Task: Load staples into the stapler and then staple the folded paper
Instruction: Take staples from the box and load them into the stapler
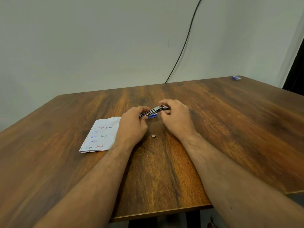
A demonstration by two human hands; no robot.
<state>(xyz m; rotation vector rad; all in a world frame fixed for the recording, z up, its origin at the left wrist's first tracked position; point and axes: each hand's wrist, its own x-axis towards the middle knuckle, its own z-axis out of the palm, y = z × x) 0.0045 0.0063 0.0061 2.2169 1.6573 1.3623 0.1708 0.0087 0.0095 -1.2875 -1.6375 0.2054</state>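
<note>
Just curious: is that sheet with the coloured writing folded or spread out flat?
Folded. The paper lies on the table, and doubled layers show along its near edge.

Stapler [153, 111] ends hidden under curled fingers [142, 111]; paper [100, 135] corner behind left wrist.

Looking like a plain office or study room. Sitting at a wood-grain table [213, 129], bare pale wall [82, 46], black cable [185, 41] hanging down.

folded paper [100, 136] | handwritten "Satya" repeated in red, blue, green, black ink
</note>
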